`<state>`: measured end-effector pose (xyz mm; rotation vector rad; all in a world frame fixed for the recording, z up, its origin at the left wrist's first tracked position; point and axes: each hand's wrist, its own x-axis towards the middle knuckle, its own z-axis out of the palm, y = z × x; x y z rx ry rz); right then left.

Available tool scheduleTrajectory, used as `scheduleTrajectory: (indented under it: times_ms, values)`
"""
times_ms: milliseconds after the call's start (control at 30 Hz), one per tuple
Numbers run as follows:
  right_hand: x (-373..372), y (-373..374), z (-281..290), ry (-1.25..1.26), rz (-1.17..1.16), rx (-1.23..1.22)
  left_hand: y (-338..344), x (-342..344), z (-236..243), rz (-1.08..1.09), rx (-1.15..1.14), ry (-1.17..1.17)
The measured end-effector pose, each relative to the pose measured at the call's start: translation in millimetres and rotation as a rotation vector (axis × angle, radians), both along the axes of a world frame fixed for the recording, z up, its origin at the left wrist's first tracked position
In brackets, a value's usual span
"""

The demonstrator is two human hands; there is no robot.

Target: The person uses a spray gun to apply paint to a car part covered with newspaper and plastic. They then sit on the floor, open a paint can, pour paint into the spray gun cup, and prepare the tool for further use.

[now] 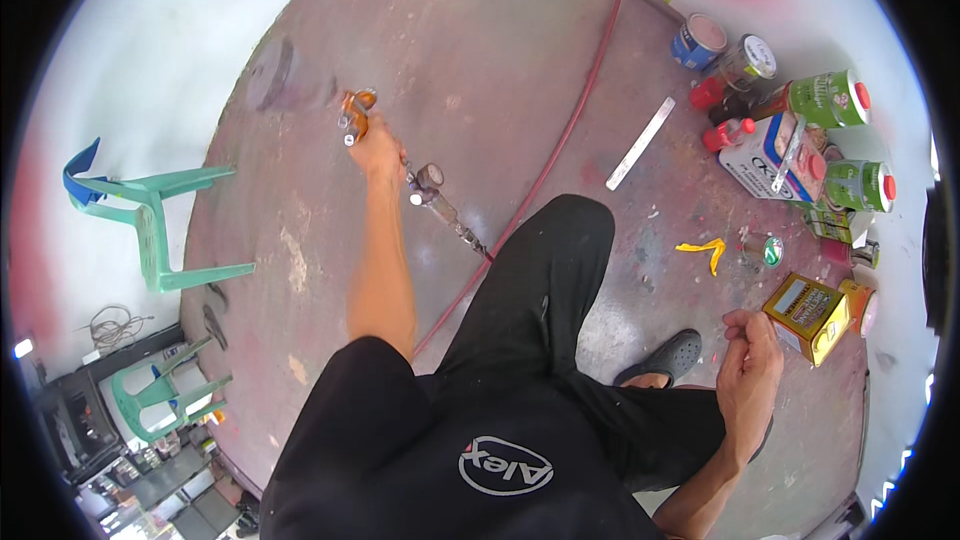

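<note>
My left hand (pixel 378 152), arm stretched forward, is wrapped round the handle of an orange and silver spray gun (pixel 356 118). Below the grip, a round gauge (pixel 430 176) and metal fittings join the gun to a red air hose (pixel 548 165). A blurred grey shape (pixel 270 72) shows beyond the gun; I cannot tell what it is. My right hand (pixel 750 370) hovers or rests by my bent right knee, fingers loosely curled, with nothing visible in it. Close to its fingertips stands a gold rectangular tin (pixel 806 308).
Paint cans and solvent tins (pixel 765 162) crowd the right wall. Nearer lie a white flat strip (pixel 640 144), a yellow scrap (pixel 712 250) and a small clear cup (pixel 762 248). Green plastic chairs (pixel 150 230) stand at left. The hose crosses the stained floor (pixel 450 30).
</note>
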<state>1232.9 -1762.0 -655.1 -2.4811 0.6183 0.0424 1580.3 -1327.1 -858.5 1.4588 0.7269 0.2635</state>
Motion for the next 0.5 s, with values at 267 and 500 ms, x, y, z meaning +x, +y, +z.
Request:
scheduleTrajectory:
  times_ms: [267,500]
  values:
    - [-2.1,3.8,6.2,-0.017,0.011,-0.007,19.3,-5.9,-6.9,-0.050,-0.036,-0.035]
    - [-3.9,4.3,4.3,-0.023,0.013,-0.016,12.8,-24.3,3.6,-0.025,-0.060,-0.045]
